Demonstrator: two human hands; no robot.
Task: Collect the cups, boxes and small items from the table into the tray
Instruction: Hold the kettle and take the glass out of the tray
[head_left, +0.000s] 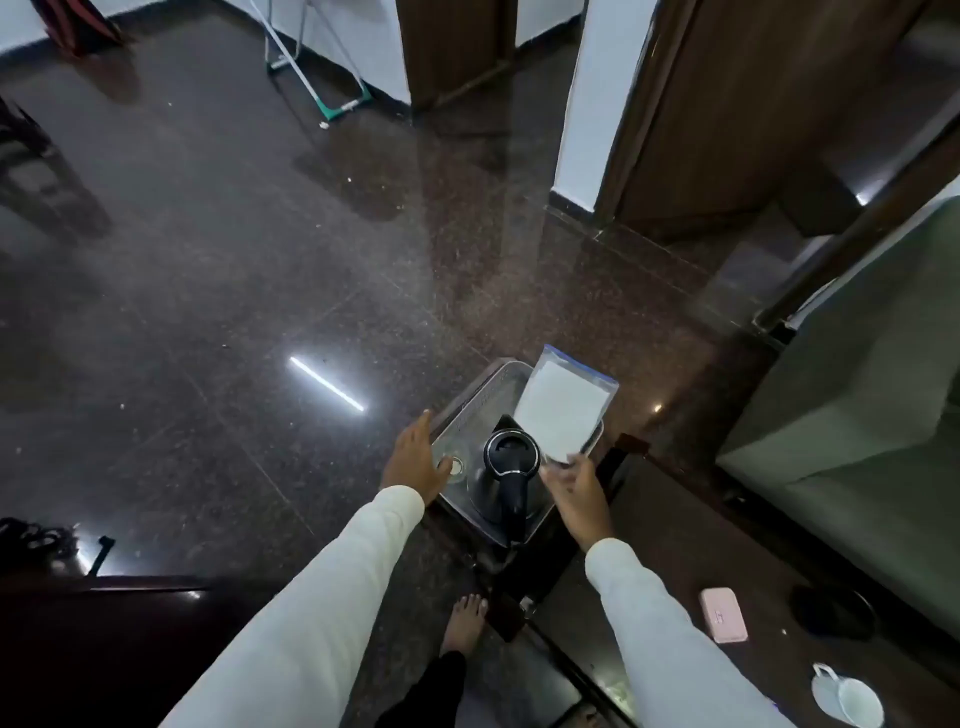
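Note:
A steel tray (470, 402) sits at the corner of a dark wooden table (691, 540). On it stands a steel kettle with a black lid and handle (511, 467). My left hand (415, 457) rests flat on the tray's left rim, fingers apart, holding nothing. My right hand (579, 491) grips the lower edge of a clear zip bag with white contents (563, 405), which is tilted up over the tray's right side. A pink flat box (723, 614) and a white cup (849, 699) lie on the table near my right sleeve.
A black round item (831, 610) sits on the table past the pink box. A green-covered bed or sofa (857, 395) flanks the table on the right. The polished dark floor (234, 291) spreads left, and my bare foot (465, 623) stands beside the table.

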